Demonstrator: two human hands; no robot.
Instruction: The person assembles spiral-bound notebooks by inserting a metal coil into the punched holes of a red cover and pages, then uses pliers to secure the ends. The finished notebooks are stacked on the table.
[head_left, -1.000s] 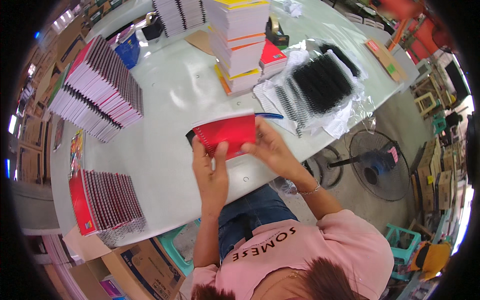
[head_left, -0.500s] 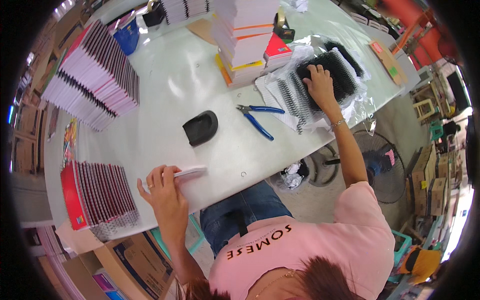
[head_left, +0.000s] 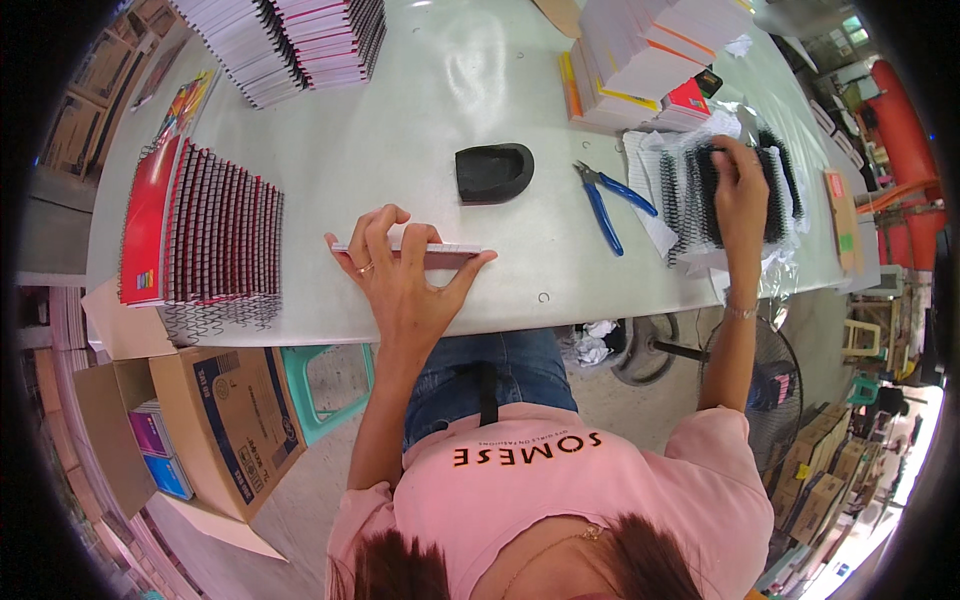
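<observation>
Near the front edge of the table, my left hand [head_left: 405, 285] grips a thin notebook [head_left: 440, 257] seen edge-on, thumb on one side and fingers spread along it. My right hand [head_left: 742, 195] is over a pile of black spiral binding coils [head_left: 690, 200], fingers bent together at the coils. Whether a coil is pinched between those fingertips is hidden. Between my hands lie blue-handled cutting pliers [head_left: 610, 205] with the jaws pointing away from me. A black, hollow, rounded plastic piece [head_left: 495, 173] rests to the left of the pliers.
Coil-bound red notebooks [head_left: 215, 235] stand in a row at left. Taller bound stacks [head_left: 290, 45] are behind them; unbound stacks [head_left: 640, 65] stand at back right. Small wire bits dot the table [head_left: 430, 110]. A floor fan [head_left: 765, 380] and an open carton [head_left: 225, 430] flank me.
The view has swung, so the table's things appear shifted. My left hand has changed its grip along the notebook, now lying across in front of me. My right hand's fingers have drawn together at the coils.
</observation>
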